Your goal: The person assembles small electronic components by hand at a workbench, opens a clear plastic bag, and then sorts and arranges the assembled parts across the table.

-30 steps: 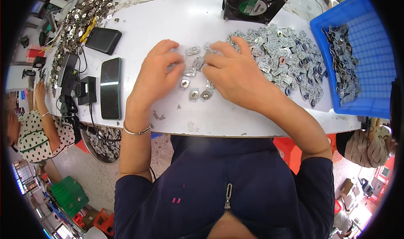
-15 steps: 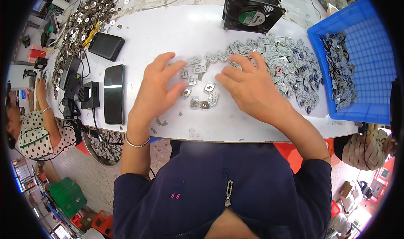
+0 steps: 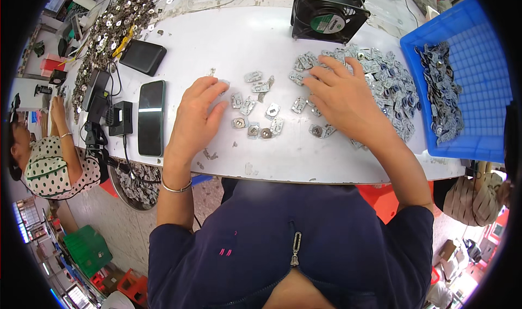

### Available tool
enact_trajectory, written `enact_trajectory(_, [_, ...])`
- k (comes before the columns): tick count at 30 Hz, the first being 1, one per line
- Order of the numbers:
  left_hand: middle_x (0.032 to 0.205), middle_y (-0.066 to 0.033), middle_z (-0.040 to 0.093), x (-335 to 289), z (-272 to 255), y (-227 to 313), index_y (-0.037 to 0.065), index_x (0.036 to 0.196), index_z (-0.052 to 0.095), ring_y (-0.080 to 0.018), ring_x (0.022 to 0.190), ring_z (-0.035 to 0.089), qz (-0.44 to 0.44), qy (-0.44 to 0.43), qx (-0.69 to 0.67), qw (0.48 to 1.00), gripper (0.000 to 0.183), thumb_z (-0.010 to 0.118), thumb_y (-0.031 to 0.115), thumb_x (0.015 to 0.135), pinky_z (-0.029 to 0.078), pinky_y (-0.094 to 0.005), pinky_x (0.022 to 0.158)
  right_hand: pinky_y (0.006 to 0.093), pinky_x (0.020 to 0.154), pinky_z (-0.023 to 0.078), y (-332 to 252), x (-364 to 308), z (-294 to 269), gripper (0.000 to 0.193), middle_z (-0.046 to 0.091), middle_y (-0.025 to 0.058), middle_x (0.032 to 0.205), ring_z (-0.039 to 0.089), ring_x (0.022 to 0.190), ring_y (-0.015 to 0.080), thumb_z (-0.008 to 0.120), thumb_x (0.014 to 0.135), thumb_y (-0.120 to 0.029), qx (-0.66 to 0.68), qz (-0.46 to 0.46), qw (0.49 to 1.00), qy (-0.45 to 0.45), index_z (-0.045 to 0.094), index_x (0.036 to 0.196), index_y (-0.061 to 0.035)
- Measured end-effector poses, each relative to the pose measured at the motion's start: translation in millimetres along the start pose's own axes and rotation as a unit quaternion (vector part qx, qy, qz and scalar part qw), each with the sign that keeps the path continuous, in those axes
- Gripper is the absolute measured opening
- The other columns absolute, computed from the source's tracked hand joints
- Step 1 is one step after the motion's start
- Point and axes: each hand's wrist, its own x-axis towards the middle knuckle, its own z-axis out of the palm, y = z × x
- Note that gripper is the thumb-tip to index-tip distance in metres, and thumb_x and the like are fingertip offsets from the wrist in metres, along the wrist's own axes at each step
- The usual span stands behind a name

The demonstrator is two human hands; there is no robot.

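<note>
Several small silvery metal parts (image 3: pixel 247 107), some with round brownish discs, lie in a loose cluster on the white table between my hands. Left of the cluster, my left hand (image 3: pixel 197 110) hovers with thumb and index finger apart; a small greyish bit shows by its fingertips, and I cannot tell whether they touch it. My right hand (image 3: pixel 345 100) is spread, palm down, at the left edge of a big heap of similar parts (image 3: pixel 389 80). A few loose parts (image 3: pixel 299 104) show beside and below its fingers.
A black fan (image 3: pixel 329 15) stands behind the heap. At the right is a blue crate (image 3: pixel 478 91) with more parts. A phone (image 3: pixel 151 119), a black box (image 3: pixel 142 57) and cables lie left, near a pile of metal pieces (image 3: pixel 117 23). A co-worker (image 3: pixel 54 162) sits far left.
My right hand has moved right, toward the heap, and parts between it and the cluster have shifted right. My left hand has drawn slightly left, away from the cluster.
</note>
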Motion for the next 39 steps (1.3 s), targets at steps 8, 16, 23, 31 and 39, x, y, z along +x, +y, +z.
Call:
enact_trajectory(8, [0.147,-0.025,0.034,0,28,40,0.009,0.14,0.046,-0.0458,0.136,0.028,0.05,-0.033,0.149,0.987,0.074,0.071,0.043,0.079,0.019,-0.0631,0.107,0.054,0.107,0.029,-34,-21,0,0.034,0.058,0.0036,0.121,0.043,0.13,0.0264,0.072,0.079,-0.021,0.064,-0.026,0.997,-0.024,0.065,0.11,-0.0103])
enact_trajectory(16, [0.152,-0.025,0.026,-8,8,27,0.009,0.148,0.034,-0.0444,0.141,0.022,0.021,-0.07,0.171,0.983,0.083,0.069,0.042,0.081,0.014,-0.0601,0.112,0.0557,0.106,0.028,-23,-31,-13,0.039,0.058,0.004,0.123,0.042,0.131,0.0285,0.076,0.075,-0.023,0.052,0.013,0.998,-0.024,0.065,0.11,-0.0112])
enact_trajectory(23, [0.148,-0.0266,0.031,-18,-5,10,0.002,0.144,0.037,-0.0423,0.136,0.032,-0.064,-0.083,0.193,0.975,0.066,0.063,0.024,0.087,0.025,-0.0523,0.11,0.0573,0.105,0.029,-50,-15,-1,0.039,0.058,0.0038,0.115,0.044,0.128,0.0291,0.077,0.073,-0.022,0.109,-0.065,0.991,-0.033,0.065,0.109,-0.011])
enact_trajectory(31, [0.133,-0.0222,0.052,-19,-2,18,0.003,0.116,0.063,-0.0416,0.129,0.044,0.02,0.004,0.102,0.995,0.036,0.068,0.007,0.081,0.036,-0.0468,0.105,0.0566,0.105,0.028,-43,-11,-4,0.038,0.058,0.005,0.114,0.046,0.126,0.0294,0.076,0.075,-0.022,0.105,-0.033,0.993,-0.047,0.065,0.109,-0.0101])
enact_trajectory(39, [0.127,-0.0175,0.056,-32,0,20,0.003,0.095,0.067,-0.0397,0.125,0.049,0.022,0.014,0.071,0.997,0.021,0.07,-0.001,0.074,0.041,-0.0447,0.101,0.0491,0.094,0.039,-50,-19,-18,0.023,0.058,0.0074,0.092,0.054,0.11,0.0282,0.069,0.079,-0.017,0.13,-0.055,0.99,-0.014,0.064,0.099,-0.0064])
